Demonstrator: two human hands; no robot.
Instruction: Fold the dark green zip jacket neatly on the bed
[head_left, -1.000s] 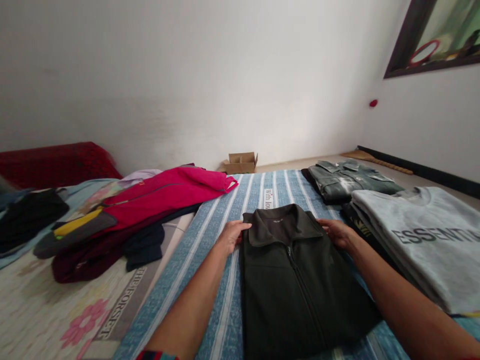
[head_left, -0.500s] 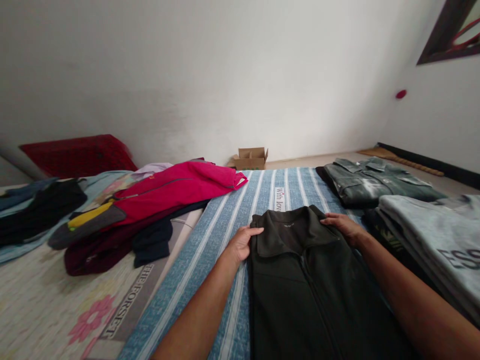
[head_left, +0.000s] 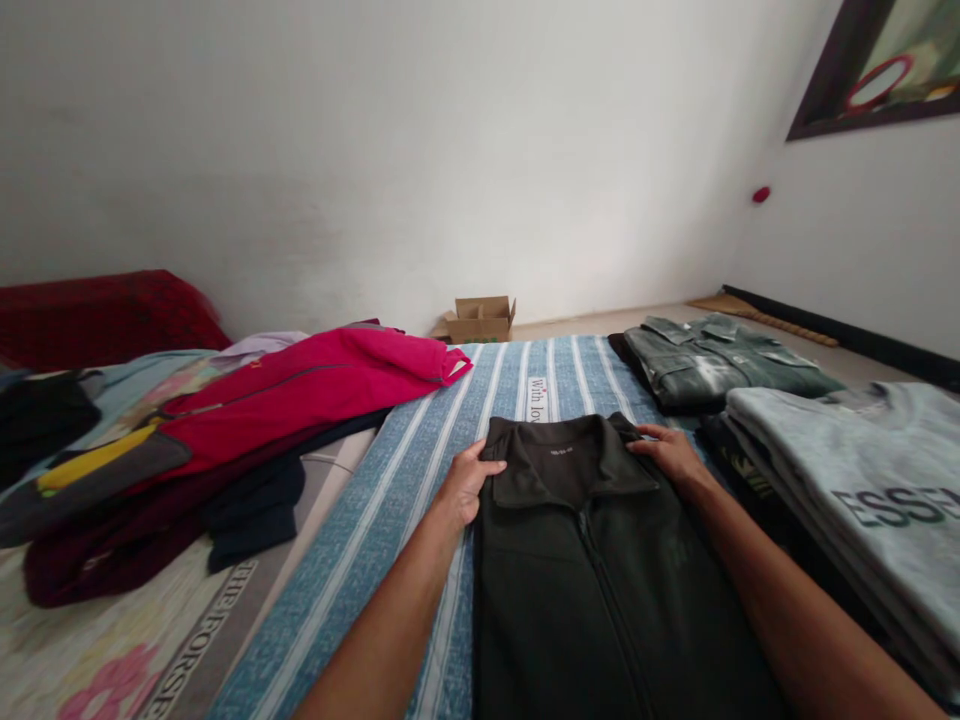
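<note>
A dark zip-front jacket (head_left: 555,580) with a turned-down collar lies folded lengthwise on the blue striped bedspread (head_left: 390,510), collar end away from me. My left hand (head_left: 466,482) pinches its left shoulder edge, thumb on top and the fingers tucked beneath. At the opposite shoulder my right hand (head_left: 671,455) grips the cloth beside the collar, its fingertips on the fabric. The zip runs down the jacket's middle, and a small pale print shows inside the neck. The lower end passes out of the bottom of the view.
On the right lie a stack of folded shirts topped by a grey one (head_left: 847,460) and a folded grey-green denim jacket (head_left: 720,360). A pink jacket (head_left: 322,385) sprawls over other loose clothes at left. A cardboard box (head_left: 480,322) stands against the wall.
The view has swung slightly right, so the surroundings appear shifted left. Both hands keep hold of the jacket's shoulders, and its collar looks a little flatter and straighter.
</note>
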